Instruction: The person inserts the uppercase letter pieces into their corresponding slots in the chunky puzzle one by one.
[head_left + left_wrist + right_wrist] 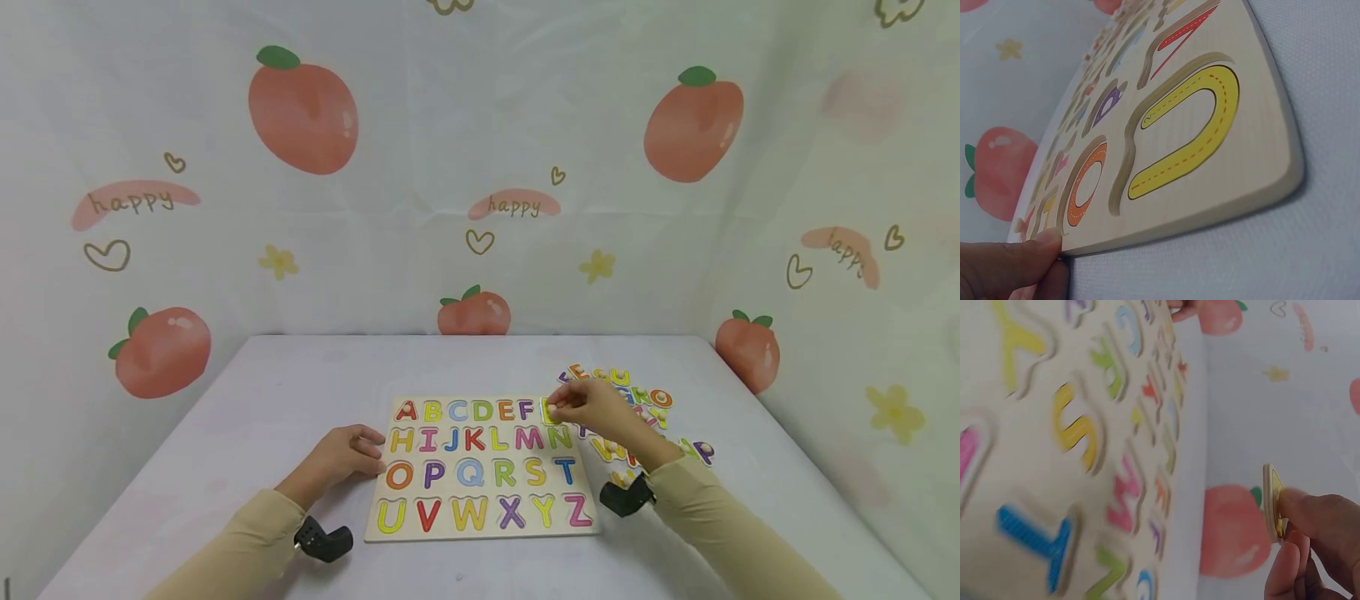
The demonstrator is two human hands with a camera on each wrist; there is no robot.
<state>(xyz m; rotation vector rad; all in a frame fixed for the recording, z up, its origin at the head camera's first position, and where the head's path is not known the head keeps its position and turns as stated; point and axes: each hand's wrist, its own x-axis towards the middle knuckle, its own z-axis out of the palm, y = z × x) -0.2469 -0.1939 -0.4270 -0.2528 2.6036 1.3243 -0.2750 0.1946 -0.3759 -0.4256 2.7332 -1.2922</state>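
A wooden alphabet board (480, 492) with recessed, coloured letter outlines from A to Z lies flat on the table. Along its left edge, my left hand (341, 458) grips the board, thumb (1047, 240) on the rim and a finger lower down, as the left wrist view shows. My right hand (600, 408) pinches a yellow wooden letter piece (1270, 503) between thumb and fingers. That piece is over the top row's right end, just past the F, and overlaps the board there in the head view. Which letter it is, I cannot tell.
Right of the board lies a loose group of coloured letter pieces with knobs, among them an O (661, 398), a U (620, 377) and a P (704, 452). Some are behind my right hand. A white curtain (405, 250) printed with fruit hangs behind the white table (300, 375).
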